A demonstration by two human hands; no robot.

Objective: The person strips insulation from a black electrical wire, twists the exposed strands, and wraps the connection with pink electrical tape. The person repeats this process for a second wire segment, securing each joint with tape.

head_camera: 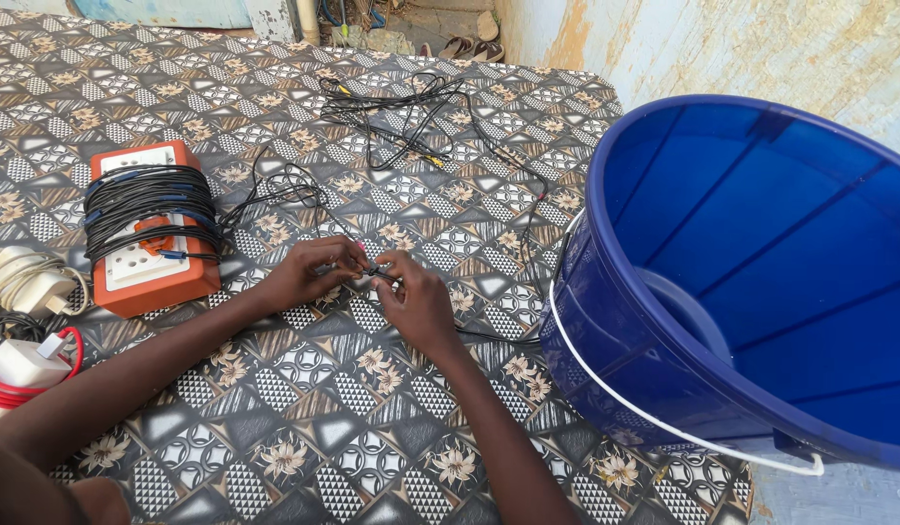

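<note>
Patterned tablecloth (304, 437) covers everything, big blue bucket (751, 282) at our right. Our left hand (309, 274) and right hand (418, 303) both pinch the thin black cable (275, 194) mid-table. Farther out sit an orange socket box (154, 228) wrapped in cord and more tangled wires (401, 117).

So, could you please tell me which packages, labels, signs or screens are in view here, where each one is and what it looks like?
No packages, signs or screens are in view, and no label is clear enough to make out.
Nearest thing to a panel: the orange extension socket box, left on the patterned tablecloth; rectangular, white socket face, black cable wound around it.
</note>
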